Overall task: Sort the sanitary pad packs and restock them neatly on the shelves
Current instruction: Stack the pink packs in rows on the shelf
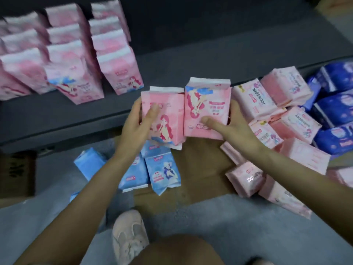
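Above the shelf edge [76, 129], left hand [140, 119] and right hand [229, 125] each grip a pink pack [166, 115].

Dark grey shelf [57, 115] — carries upright pink packs [122, 73] in rows at its left end, standing close together, printed faces toward the front edge.

Grey floor [248, 226] — carries a flattened cardboard sheet [200, 159]. On or beside the cardboard lie light blue packs [162, 173], left of centre; a loose heap of pale pink packs [254, 100], at right; dark blue packs [334, 104], stacked at far right.
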